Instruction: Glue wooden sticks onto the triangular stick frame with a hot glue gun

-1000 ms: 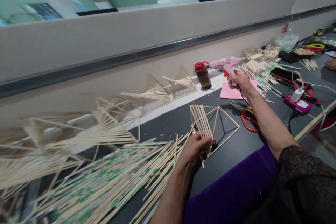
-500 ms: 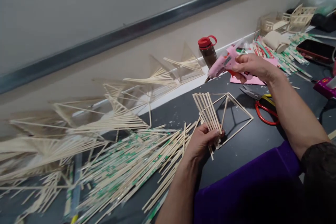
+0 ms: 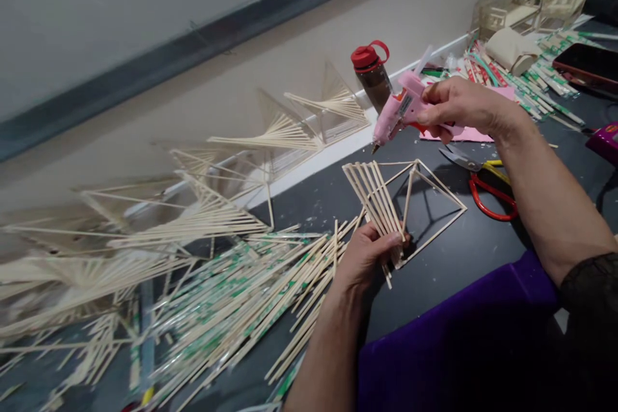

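My left hand (image 3: pixel 369 251) pinches a wooden stick model (image 3: pixel 379 196) near its lower end. The model has a fan of thin sticks side by side, joined to an open triangular stick frame (image 3: pixel 437 235) that reaches to the right. Above it, my right hand (image 3: pixel 451 106) grips a pink glue gun (image 3: pixel 398 109), its nozzle slanting down to the left. A gap separates the nozzle from the fan's upper stick ends. Scissors with red and yellow handles (image 3: pixel 492 190) lie under my right forearm.
Loose sticks and paper-wrapped chopsticks (image 3: pixel 241 302) spread across the table to the left. Finished stick models (image 3: pixel 193 225) line the wall. A bottle with a red lid (image 3: pixel 371 74) stands behind the glue gun. At the right lie a phone (image 3: pixel 589 67) and more wrapped chopsticks (image 3: pixel 541 93).
The glue gun has tipped more steeply downward, and its nozzle is closer to the fan's top. My left hand keeps its hold on the model. The camera view has shifted slightly.
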`<state>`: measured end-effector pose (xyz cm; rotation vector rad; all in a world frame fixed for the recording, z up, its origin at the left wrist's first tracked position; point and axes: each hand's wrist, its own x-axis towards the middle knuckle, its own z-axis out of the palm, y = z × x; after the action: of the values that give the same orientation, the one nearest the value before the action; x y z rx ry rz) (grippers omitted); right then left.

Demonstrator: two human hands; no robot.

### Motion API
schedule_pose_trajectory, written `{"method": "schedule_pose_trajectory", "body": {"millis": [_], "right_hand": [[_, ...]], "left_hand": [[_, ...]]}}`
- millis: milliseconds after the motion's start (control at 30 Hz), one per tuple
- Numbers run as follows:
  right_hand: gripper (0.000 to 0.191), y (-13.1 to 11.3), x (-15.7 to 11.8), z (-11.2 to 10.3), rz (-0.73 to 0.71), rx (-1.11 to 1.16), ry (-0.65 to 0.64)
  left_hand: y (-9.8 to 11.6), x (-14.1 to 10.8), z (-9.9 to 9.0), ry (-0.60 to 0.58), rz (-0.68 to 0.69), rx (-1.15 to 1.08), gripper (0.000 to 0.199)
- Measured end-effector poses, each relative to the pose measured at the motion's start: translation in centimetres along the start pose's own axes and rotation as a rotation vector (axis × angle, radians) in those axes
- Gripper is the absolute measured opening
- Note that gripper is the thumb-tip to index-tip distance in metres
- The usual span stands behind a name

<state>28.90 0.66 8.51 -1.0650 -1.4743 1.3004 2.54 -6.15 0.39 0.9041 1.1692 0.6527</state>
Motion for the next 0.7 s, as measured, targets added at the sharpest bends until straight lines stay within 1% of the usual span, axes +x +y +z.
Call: {"method": "schedule_pose_trajectory", "body": {"millis": [100,233,533,700], "right_hand": [[0.016,0.0,0.1,0.3,-0.027,-0.064,0.014],[0.017,0.6,0.5,0.5,-0.045,-0.065,0.026],[0.021,0.8,0.9,1.3,0.054,-0.028,-0.010],[0.019,1.2,1.0,1.4,0.066,-0.019,0.006]], "left_hand": [[0.4,-0.2,0.2,0.002,-0.020,-0.006,0.037],[0.4,-0.1,0.1,-0.012,-0.008,-0.007,0.036],[-0.8,0.3,-0.7,-0.013,0.049,-0.027,0.035],[-0.7,0.5,-0.8,-0.007,0.040,-0.014,0.041]]}}
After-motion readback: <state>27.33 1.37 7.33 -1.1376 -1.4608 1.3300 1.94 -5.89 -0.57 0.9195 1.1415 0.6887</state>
